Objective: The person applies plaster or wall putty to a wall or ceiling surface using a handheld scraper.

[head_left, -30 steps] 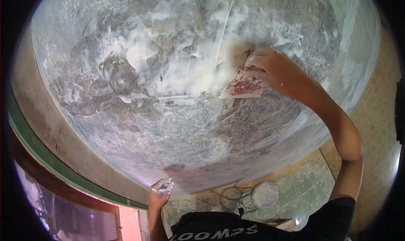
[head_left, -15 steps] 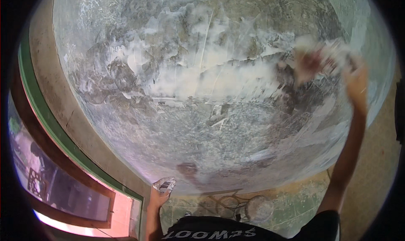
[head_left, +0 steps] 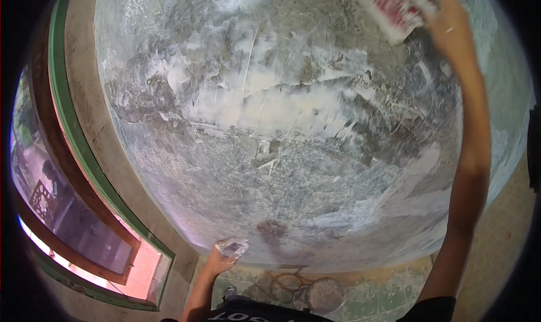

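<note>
High at the right, my right hand point(head_left: 451, 32) is closed on a flat, whitish putty spreader point(head_left: 401, 9) with a red patch, smeared with white paste. It is held at the upper part of a grey wall point(head_left: 315, 170), with the arm stretched up. Across the middle of the wall runs a rough band of white putty point(head_left: 282, 108). Low at the left, my left hand point(head_left: 218, 261) grips a small putty-coated scraper point(head_left: 232, 246) with a dark patch, in front of the wall's lower part.
To the left is a window with a brown wooden frame point(head_left: 62, 136) and a green border point(head_left: 84, 147). Below, a round container point(head_left: 327, 295) stands on the green-tiled floor point(head_left: 366, 308) near the wall's foot. A yellowish surface point(head_left: 499, 243) lies at the right.
My right hand has moved upward with the spreader, off the right end of the putty band. My left hand still holds the scraper low down. The view has shifted slightly.
</note>
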